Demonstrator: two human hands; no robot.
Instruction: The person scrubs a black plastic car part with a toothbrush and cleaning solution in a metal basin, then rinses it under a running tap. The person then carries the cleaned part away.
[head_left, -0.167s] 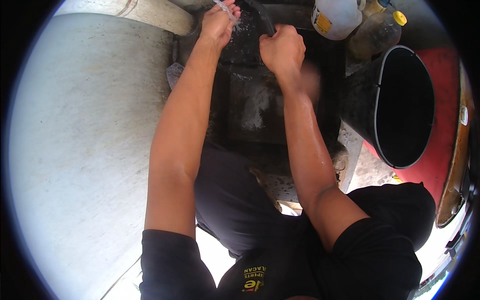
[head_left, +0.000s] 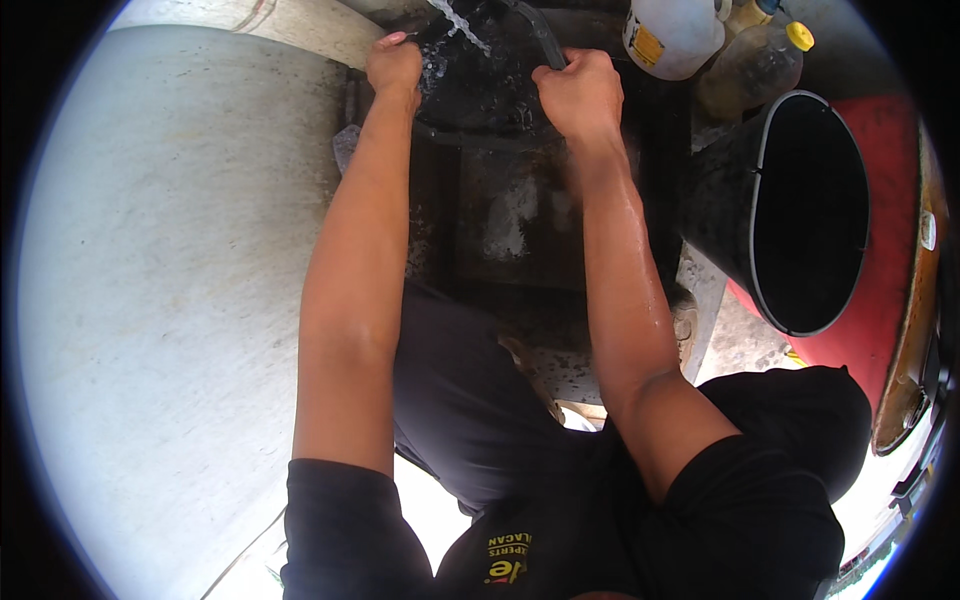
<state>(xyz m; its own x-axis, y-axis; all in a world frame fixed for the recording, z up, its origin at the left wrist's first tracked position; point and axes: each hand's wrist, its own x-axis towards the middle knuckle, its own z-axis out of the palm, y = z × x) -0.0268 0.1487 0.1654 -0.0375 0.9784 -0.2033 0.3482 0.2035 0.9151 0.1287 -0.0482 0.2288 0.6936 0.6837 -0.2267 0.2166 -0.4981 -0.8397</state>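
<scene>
Water runs in a clear stream [head_left: 462, 28] into a black plastic tub [head_left: 490, 95] at the top of the view, and splashes inside it. My right hand [head_left: 582, 92] is closed around the tub's curved dark rim on the right side. At the tub's left side, my left hand [head_left: 394, 68] has its fingers curled at the edge, with the thumb on top. Those left fingertips are partly hidden behind the hand. The tub's far side is cut off by the top of the view.
A large pale rounded tank [head_left: 180, 260] fills the left, below a thick pale pipe [head_left: 300, 25]. To the right stand a white jug [head_left: 672, 38], a clear bottle with yellow cap [head_left: 755, 75], a tilted black bucket [head_left: 812, 215] and a red drum [head_left: 888, 170].
My left hand has moved left and down out of the water stream to the tub's edge. My right hand has shifted slightly right, still on the rim.
</scene>
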